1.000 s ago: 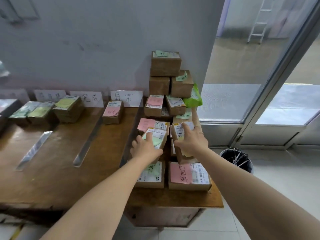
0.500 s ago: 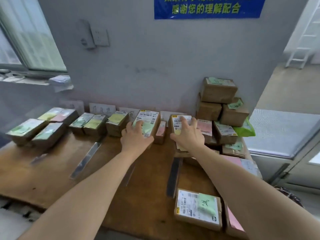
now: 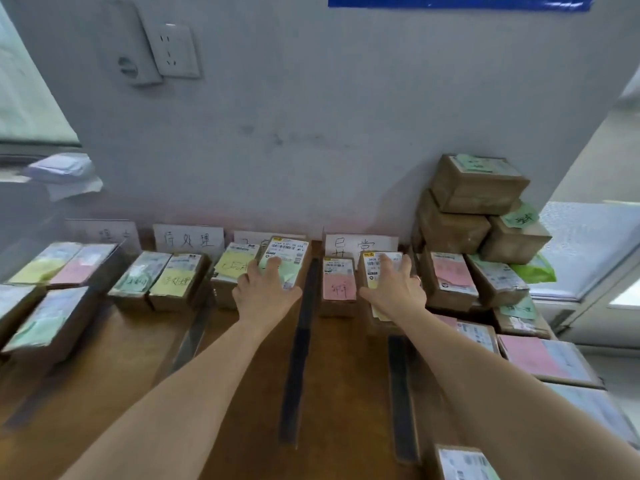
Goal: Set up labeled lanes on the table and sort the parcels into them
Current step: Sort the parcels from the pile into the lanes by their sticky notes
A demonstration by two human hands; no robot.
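My left hand grips a brown parcel with a white label and green note, held beside a yellow-noted parcel in the third lane. My right hand grips another brown parcel with a white label, next to a pink-noted parcel in the fourth lane. White lane signs with handwriting lean on the wall. Dark tape strips divide the wooden table into lanes.
A stack of unsorted brown parcels fills the table's right end, with a green bag beside it. Sorted parcels sit in the left lanes. More parcels lie along the right edge. A wall socket is above.
Both hands have carried their parcels away from the right-hand pile and farther toward the wall, into the lanes under the signs. The view has swung left and closer to the table.
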